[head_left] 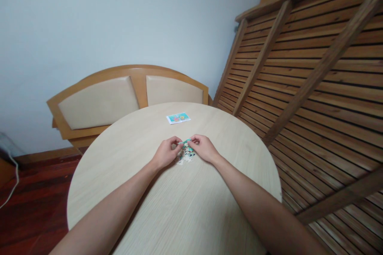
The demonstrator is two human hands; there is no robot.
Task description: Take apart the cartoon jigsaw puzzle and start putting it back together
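Note:
A loose pile of small jigsaw puzzle pieces, white and green with dark bits, lies on the round table. Just over the pile, my left hand pinches one end of a thin teal strip of puzzle pieces between thumb and fingers. The other end is pinched by my right hand. Both hands are close together, and their fingertips partly hide the strip. Beyond them lies a flat picture card with a teal background and two cartoon figures.
A wooden headboard with cream padded panels stands behind the table against the white wall. At the right a large slatted wooden frame leans close to the table edge. A white cable runs down at the far left above the dark red floor.

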